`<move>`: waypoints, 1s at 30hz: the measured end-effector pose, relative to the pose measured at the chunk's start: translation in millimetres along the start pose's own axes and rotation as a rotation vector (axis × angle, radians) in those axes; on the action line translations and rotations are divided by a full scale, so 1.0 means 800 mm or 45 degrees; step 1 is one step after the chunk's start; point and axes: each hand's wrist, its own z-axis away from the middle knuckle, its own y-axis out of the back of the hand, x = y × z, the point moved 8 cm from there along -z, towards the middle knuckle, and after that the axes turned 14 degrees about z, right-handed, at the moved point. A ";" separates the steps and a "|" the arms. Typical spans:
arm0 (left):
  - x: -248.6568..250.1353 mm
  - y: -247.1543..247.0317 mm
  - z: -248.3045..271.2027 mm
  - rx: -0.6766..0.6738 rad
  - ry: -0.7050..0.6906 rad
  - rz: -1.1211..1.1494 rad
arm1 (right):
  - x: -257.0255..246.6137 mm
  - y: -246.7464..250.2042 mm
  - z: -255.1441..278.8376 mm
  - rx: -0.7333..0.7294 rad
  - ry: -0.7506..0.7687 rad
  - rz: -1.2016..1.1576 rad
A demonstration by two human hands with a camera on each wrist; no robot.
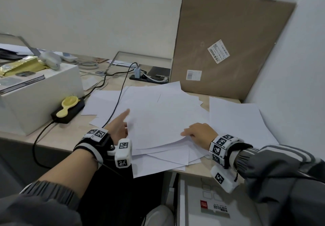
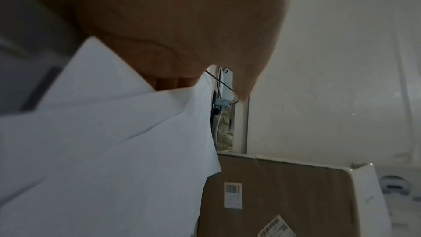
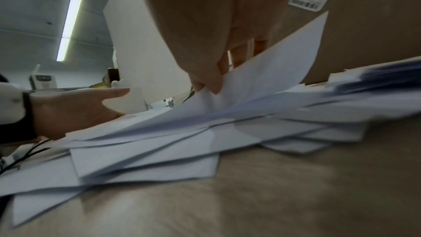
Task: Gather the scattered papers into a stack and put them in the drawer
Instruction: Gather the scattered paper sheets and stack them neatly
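Loose white papers [image 1: 158,116] lie overlapped across the middle of the desk [image 3: 273,195]. A second pile of papers [image 1: 237,120] sits to their right. My left hand [image 1: 123,122] is at the left edge of the spread, its fingers [image 2: 173,82] slid under the sheets and the thumb raised off them. My right hand [image 1: 197,130] pinches the near edge of the top sheets [image 3: 262,71] between thumb and fingers, lifting them a little. Below the desk edge, an open drawer [image 1: 182,208] holds a white box with a red label.
A tall cardboard box [image 1: 228,46] leans against the wall behind the papers. A white box [image 1: 40,95] stands at left, with a black adapter and yellow brush [image 1: 68,109] beside it. A black cable [image 1: 114,106] crosses the left sheets toward a power strip [image 1: 147,78].
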 end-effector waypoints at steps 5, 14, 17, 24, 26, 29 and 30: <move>-0.015 0.007 -0.004 0.161 0.056 -0.419 | 0.003 -0.027 0.016 -0.096 -0.076 -0.260; 0.023 -0.011 0.014 0.277 -0.500 -0.123 | 0.059 0.010 0.043 0.148 -0.599 -0.695; 0.025 -0.014 0.019 0.252 -0.570 -0.085 | 0.071 0.004 0.046 0.090 -0.772 -0.995; 0.028 -0.005 0.032 0.276 -0.616 -0.058 | 0.066 -0.016 0.061 -0.136 -0.974 -1.517; 0.033 0.010 0.037 0.356 -0.594 -0.048 | 0.056 -0.021 0.058 -0.213 -0.898 -1.493; 0.036 0.034 0.040 0.425 -0.563 0.080 | 0.048 -0.026 0.052 -0.229 -0.867 -1.451; 0.034 0.039 0.040 0.434 -0.557 0.125 | 0.046 -0.027 0.050 -0.234 -0.871 -1.457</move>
